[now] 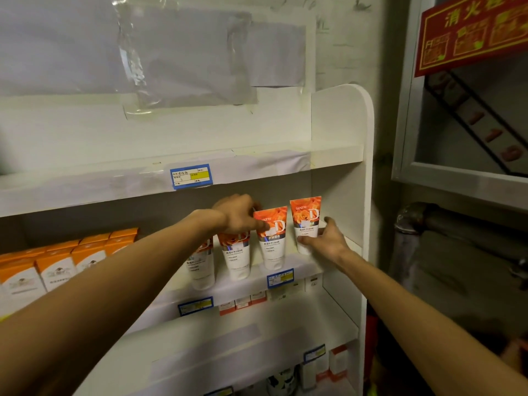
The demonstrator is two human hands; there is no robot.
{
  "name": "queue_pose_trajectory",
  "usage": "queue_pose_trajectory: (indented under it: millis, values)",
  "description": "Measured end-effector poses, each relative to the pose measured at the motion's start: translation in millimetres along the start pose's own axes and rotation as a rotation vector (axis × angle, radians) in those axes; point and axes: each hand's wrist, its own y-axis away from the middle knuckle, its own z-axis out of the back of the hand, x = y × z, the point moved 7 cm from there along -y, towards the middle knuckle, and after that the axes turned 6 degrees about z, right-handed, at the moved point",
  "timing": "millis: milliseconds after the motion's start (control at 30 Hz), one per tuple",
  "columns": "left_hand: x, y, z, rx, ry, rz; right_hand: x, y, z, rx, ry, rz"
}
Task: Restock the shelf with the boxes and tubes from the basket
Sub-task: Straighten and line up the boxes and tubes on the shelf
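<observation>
Several orange-and-white tubes stand cap-down in a row on the middle shelf (288, 277). My right hand (325, 238) grips the rightmost tube (306, 215) near its lower half, thumb across the front. My left hand (238, 214) reaches over the row, gripping the top of a tube (235, 258), with its thumb against the neighbouring tube (273, 241). Another tube (201, 270) stands at the left end, partly behind my left forearm. Orange-and-white boxes (57, 267) fill the same shelf's left side. The basket is out of view.
The white shelf unit has a rounded right side panel (343, 132); its upper shelf (285, 161) carries a blue price label. Lower shelves hold small boxes (243, 304) and bottles. A red sign (471, 32) and a grey pipe (414, 218) lie to the right.
</observation>
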Motion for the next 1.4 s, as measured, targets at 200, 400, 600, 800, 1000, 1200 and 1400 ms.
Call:
queue_pose_trajectory:
  millis: [200,400,600,800,1000,1200,1400]
  values:
    - [7,0,-4,-0.025,-0.057,-0.013,-1,1,-2,-0.026,0.048,0.123]
    - [8,-1,-7,-0.027,-0.039,-0.011,-5,16,-8,0.043,0.033,0.179]
    - [6,-2,-9,-0.013,-0.054,-0.007,-8,21,-12,0.047,0.055,0.19]
    - [4,2,-7,-0.03,-0.109,-0.001,-10,23,-15,0.059,0.063,0.174]
    - [-3,11,-5,-0.041,-0.138,0.018,-7,28,-16,0.053,0.029,0.128]
    - [2,37,10,-0.19,-0.281,-0.025,7,44,3,-0.152,0.169,0.211]
    - [18,77,26,-0.293,-0.4,-0.095,56,77,21,-0.399,0.32,0.418]
